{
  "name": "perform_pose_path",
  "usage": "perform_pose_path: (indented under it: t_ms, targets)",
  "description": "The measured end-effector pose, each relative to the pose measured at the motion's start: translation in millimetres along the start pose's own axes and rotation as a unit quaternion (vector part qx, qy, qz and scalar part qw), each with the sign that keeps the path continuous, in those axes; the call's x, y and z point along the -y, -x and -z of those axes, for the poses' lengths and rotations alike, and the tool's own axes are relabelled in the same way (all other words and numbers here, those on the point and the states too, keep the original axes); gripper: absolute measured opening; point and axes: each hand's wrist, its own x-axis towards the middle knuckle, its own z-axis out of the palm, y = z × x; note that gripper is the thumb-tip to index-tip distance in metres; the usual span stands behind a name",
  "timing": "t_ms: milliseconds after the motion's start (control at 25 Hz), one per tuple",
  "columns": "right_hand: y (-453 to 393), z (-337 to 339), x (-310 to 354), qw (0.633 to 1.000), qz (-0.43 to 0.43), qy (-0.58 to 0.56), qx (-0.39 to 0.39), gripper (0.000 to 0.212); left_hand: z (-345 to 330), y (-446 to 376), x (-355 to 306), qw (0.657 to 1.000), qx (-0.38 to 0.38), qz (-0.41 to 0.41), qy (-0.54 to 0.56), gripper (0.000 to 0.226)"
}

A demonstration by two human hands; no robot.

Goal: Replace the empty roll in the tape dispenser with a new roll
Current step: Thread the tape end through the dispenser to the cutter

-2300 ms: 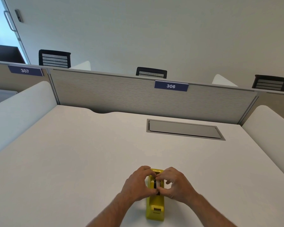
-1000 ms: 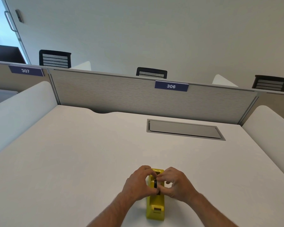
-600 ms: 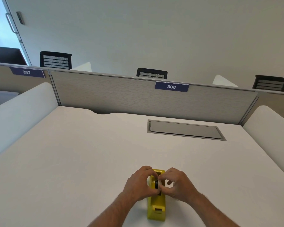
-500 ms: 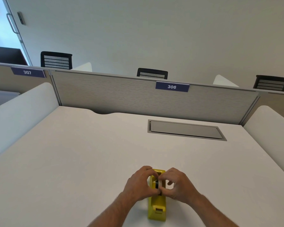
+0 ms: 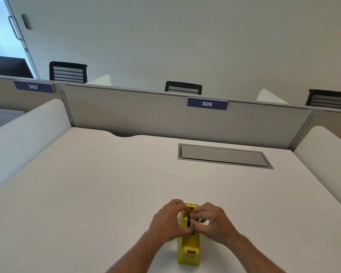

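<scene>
A yellow tape dispenser (image 5: 188,248) stands on the white desk (image 5: 106,184) near its front edge, with the cutter end toward me. My left hand (image 5: 164,221) curls around the dispenser's left side at the roll bay. My right hand (image 5: 214,221) pinches with its fingertips at the roll in the bay. A black hub (image 5: 188,222) shows between my thumbs. Most of the roll is hidden by my fingers, so I cannot tell how much tape is on it.
A grey cable hatch (image 5: 222,155) is set flush in the desk at the back right. A grey partition (image 5: 146,113) labelled 306 closes the far edge, and white side screens (image 5: 22,134) stand left and right. Chair backs show beyond.
Both hands stay at the dispenser's roll bay. The fingertips have shifted slightly, and the black hub shows between them where a pale roll edge showed before. The dispenser has not moved.
</scene>
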Motion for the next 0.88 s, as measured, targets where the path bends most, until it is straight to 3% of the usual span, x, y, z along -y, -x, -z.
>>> perform_pose_path:
  t_ms: [480, 880]
  targets:
    - [-0.9, 0.0, -0.6, 0.998, -0.043, -0.044, -0.005, 0.014, -0.1, 0.8, -1.8, 1.0, 0.002, 0.0, -0.009, 0.06]
    - [-6.5, 1.4, 0.4, 1.0, -0.003, 0.004, 0.01, 0.008, 1.0, -1.1, -2.6, 1.0, 0.005, 0.009, -0.006, 0.058]
